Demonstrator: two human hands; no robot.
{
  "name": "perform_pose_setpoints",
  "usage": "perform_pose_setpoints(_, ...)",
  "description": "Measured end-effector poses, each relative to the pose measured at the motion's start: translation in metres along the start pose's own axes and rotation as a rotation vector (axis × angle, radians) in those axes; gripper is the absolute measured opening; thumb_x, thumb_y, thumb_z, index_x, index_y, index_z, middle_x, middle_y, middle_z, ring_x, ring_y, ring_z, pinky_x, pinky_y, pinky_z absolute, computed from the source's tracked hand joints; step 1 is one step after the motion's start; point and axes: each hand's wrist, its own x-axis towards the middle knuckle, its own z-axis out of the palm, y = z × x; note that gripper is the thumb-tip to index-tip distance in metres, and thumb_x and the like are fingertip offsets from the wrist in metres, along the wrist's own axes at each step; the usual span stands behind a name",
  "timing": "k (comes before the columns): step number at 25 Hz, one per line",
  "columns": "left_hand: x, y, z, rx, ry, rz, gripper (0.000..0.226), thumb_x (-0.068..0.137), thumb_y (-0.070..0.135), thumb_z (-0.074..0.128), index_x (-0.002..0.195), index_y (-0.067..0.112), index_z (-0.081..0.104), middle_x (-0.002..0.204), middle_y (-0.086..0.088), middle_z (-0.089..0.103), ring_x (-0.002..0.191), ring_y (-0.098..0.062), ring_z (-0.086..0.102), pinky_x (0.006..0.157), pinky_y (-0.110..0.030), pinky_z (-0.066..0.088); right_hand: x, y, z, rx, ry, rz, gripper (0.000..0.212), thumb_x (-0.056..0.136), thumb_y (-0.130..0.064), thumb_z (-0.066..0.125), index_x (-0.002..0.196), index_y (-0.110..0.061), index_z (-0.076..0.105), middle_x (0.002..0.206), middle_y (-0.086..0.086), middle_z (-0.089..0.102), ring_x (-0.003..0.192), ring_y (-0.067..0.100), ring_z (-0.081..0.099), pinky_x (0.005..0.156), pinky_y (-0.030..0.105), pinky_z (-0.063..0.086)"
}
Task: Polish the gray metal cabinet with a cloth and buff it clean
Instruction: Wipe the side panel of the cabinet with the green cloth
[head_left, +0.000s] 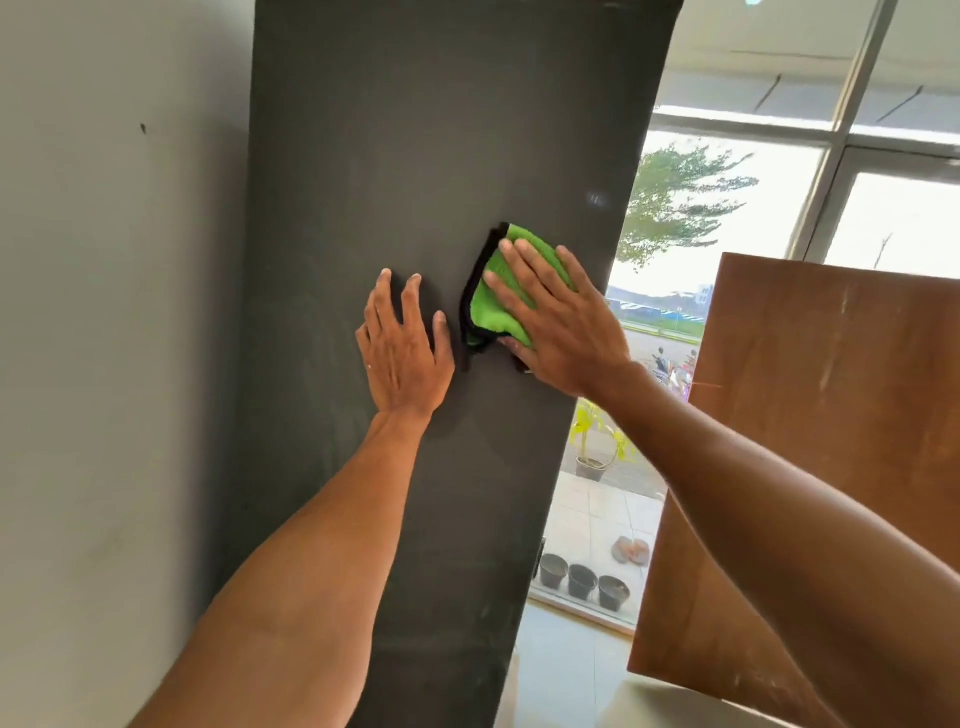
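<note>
The tall dark gray metal cabinet (415, 130) fills the middle of the head view, its flat side facing me. A folded green cloth with a black edge (491, 306) lies flat against that side near its right edge. My right hand (556, 322) presses on the cloth with fingers spread, covering most of it. Just to the left, my left hand (402, 348) rests palm-flat on the bare cabinet surface with fingers apart and nothing in it.
A pale wall (114, 312) adjoins the cabinet on the left. A brown wooden board (821, 415) stands at the right. Behind is a large window (727, 218); outside are dark pots (582, 579) and a potted plant (592, 447).
</note>
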Motion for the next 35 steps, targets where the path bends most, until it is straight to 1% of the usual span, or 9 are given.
perform_pose_setpoints(3,-0.019,-0.013,0.005,-0.011,0.015,0.057,0.047,0.103,0.032,0.046,0.148,0.016,0.046,0.161,-0.015,0.035,0.142,-0.034,0.040,0.103,-0.048,0.041,-0.055,-0.058,0.020,0.071,0.012,-0.027,0.071,0.104,-0.051,0.035,0.163,-0.017,0.016,0.169,0.017,0.005,0.157,0.031,0.003,0.125,0.055,0.008)
perform_pose_setpoints(6,-0.048,-0.038,0.015,-0.021,0.036,0.096,0.049,0.102,0.031,0.050,0.148,0.016,0.047,0.161,-0.016,0.035,0.141,-0.035,0.040,0.104,-0.049,0.040,-0.137,-0.128,0.050,0.035,-0.065,-0.287,0.079,0.100,-0.052,0.045,0.163,-0.016,0.015,0.169,0.018,0.005,0.157,0.032,0.005,0.126,0.054,0.010)
perform_pose_setpoints(9,-0.069,-0.056,0.023,-0.013,0.040,0.140,0.051,0.101,0.032,0.052,0.149,0.015,0.047,0.162,-0.017,0.034,0.143,-0.035,0.039,0.106,-0.048,0.038,-0.136,-0.116,0.058,-0.058,-0.084,-0.534,0.081,0.096,-0.056,0.047,0.162,-0.017,0.021,0.169,0.015,0.012,0.156,0.030,0.011,0.125,0.054,0.009)
perform_pose_setpoints(14,-0.079,-0.064,0.024,0.000,0.015,0.157,0.050,0.103,0.036,0.047,0.150,0.018,0.045,0.163,-0.015,0.033,0.146,-0.033,0.037,0.108,-0.046,0.036,-0.071,-0.063,0.025,-0.007,-0.026,0.000,0.069,0.105,-0.053,0.028,0.163,-0.019,0.015,0.170,0.015,0.006,0.157,0.030,0.006,0.126,0.054,0.009)
perform_pose_setpoints(16,-0.085,-0.068,0.026,-0.003,0.026,0.173,0.050,0.104,0.036,0.046,0.151,0.019,0.045,0.163,-0.014,0.033,0.146,-0.031,0.036,0.109,-0.045,0.035,-0.084,-0.086,0.029,0.001,-0.013,0.073,0.070,0.105,-0.055,0.026,0.163,-0.018,0.011,0.170,0.016,0.002,0.157,0.031,0.002,0.125,0.055,0.007)
perform_pose_setpoints(22,-0.102,-0.079,0.035,-0.017,0.057,0.202,0.048,0.104,0.030,0.046,0.150,0.018,0.046,0.163,-0.014,0.033,0.147,-0.030,0.036,0.108,-0.046,0.035,-0.157,-0.141,0.060,-0.052,-0.149,-0.374,0.073,0.104,-0.058,0.027,0.164,-0.020,0.008,0.170,0.014,-0.002,0.157,0.029,0.000,0.125,0.053,0.010)
perform_pose_setpoints(27,-0.108,-0.081,0.035,0.005,0.050,0.217,0.049,0.105,0.033,0.042,0.151,0.018,0.043,0.164,-0.013,0.031,0.149,-0.029,0.034,0.109,-0.045,0.035,-0.127,-0.111,0.042,-0.044,-0.059,-0.008,0.070,0.105,-0.056,0.028,0.163,-0.021,0.012,0.170,0.013,0.003,0.157,0.028,0.004,0.126,0.052,0.009)
perform_pose_setpoints(30,-0.113,-0.087,0.039,-0.027,0.068,0.208,0.048,0.105,0.033,0.042,0.151,0.019,0.044,0.164,-0.013,0.032,0.148,-0.029,0.035,0.109,-0.045,0.036,-0.143,-0.145,0.050,-0.005,-0.032,0.084,0.071,0.104,-0.055,0.031,0.163,-0.021,0.013,0.170,0.015,0.002,0.157,0.029,0.001,0.125,0.054,0.009)
perform_pose_setpoints(35,-0.144,-0.103,0.050,-0.036,0.083,0.240,0.048,0.105,0.033,0.042,0.151,0.020,0.045,0.164,-0.013,0.032,0.148,-0.029,0.036,0.110,-0.046,0.037,-0.211,-0.196,0.077,-0.029,-0.135,-0.285,0.071,0.105,-0.057,0.026,0.164,-0.021,0.007,0.170,0.014,-0.003,0.157,0.029,-0.003,0.126,0.053,0.007)
